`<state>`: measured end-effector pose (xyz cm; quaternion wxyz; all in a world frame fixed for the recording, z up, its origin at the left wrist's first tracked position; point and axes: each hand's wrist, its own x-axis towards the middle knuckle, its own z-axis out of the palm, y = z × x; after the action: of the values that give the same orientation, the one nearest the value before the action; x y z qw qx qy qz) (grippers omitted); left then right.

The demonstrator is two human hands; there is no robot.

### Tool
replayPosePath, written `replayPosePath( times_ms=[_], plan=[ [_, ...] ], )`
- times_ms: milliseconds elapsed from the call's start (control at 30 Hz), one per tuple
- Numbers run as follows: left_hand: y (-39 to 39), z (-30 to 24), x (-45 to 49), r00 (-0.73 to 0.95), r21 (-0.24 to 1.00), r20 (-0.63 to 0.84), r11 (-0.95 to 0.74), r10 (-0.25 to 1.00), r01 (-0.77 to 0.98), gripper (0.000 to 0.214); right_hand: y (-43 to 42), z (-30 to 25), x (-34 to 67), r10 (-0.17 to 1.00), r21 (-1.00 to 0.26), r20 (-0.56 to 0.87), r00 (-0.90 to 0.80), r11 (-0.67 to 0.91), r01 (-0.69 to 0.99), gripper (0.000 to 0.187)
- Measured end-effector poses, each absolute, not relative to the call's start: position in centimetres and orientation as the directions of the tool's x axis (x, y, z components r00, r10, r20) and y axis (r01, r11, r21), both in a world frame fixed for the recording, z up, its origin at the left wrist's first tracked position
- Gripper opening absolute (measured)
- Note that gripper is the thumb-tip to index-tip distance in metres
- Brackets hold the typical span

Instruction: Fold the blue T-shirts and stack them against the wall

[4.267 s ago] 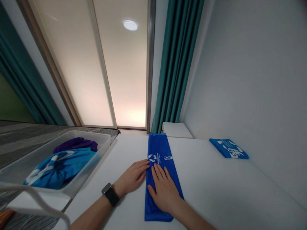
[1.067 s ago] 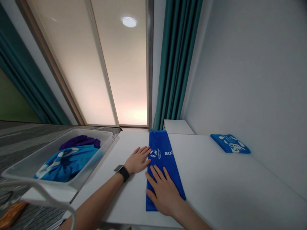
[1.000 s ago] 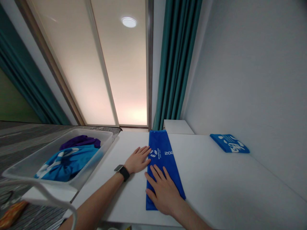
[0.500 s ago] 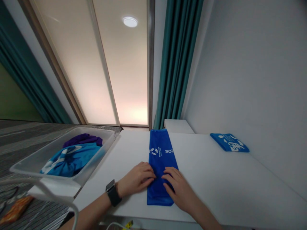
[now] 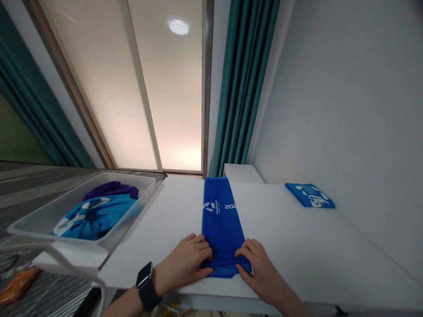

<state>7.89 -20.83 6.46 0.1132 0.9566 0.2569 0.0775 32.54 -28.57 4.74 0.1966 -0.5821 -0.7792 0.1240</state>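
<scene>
A blue shirt (image 5: 220, 220), folded into a long narrow strip with a white logo and digits printed on it, lies lengthwise on the white table (image 5: 178, 207). My left hand (image 5: 190, 259), with a dark watch at the wrist, pinches the strip's near left corner between thumb and fingers. At the near right corner, my right hand (image 5: 256, 266) grips the fabric the same way. The cloth is creased between the two hands, close to the table's front edge. Its far end lies flat toward the back edge.
A second folded blue garment (image 5: 310, 195) lies at the right by the wall. On the left, a translucent bin (image 5: 29, 224) holds a crumpled blue garment (image 5: 99, 215) and a purple one (image 5: 110, 189). A white cable (image 5: 62, 259) curves across the lower left.
Both hands have moved nearer to me along the strip, from resting on its middle to gripping its near corners. The near end is now creased and slightly gathered.
</scene>
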Motion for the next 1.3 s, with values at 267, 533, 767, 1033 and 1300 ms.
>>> replayPosePath(
  times_ms=[267, 533, 767, 1033, 1300],
  plan=[
    [-21.4, 5.9, 9.5, 0.866, 0.053, 0.072, -0.869, 0.494, 0.492, 0.011, -28.8, 4.8, 32.4, 0.953, -0.478, 0.182, -0.241, 0.3, 0.826, 0.029],
    [-22.0, 4.3, 8.5, 0.804, 0.115, 0.147, -0.818, 0.576, 0.564, 0.006, -28.9, 4.8, 32.3, 0.955, -0.48, 0.192, -0.226, 0.293, 0.827, 0.029],
    [-22.9, 3.5, 7.0, 0.737, 0.369, 0.215, -0.752, 0.641, 0.546, 0.014, -28.8, 4.5, 32.5, 0.931, -0.434, 0.217, -0.293, 0.361, 0.825, 0.023],
    [-22.2, 5.9, 5.6, 0.856, 0.407, 0.242, -0.848, 0.458, 0.339, 0.018, -29.0, 5.0, 32.7, 0.932, -0.398, 0.165, -0.324, 0.363, 0.842, 0.018],
    [-21.5, 6.2, 5.1, 0.911, 0.39, 0.27, -0.901, 0.311, 0.191, 0.03, -28.8, 4.0, 30.8, 0.836, -0.276, 0.212, -0.506, 0.548, 0.79, 0.02]
  ],
)
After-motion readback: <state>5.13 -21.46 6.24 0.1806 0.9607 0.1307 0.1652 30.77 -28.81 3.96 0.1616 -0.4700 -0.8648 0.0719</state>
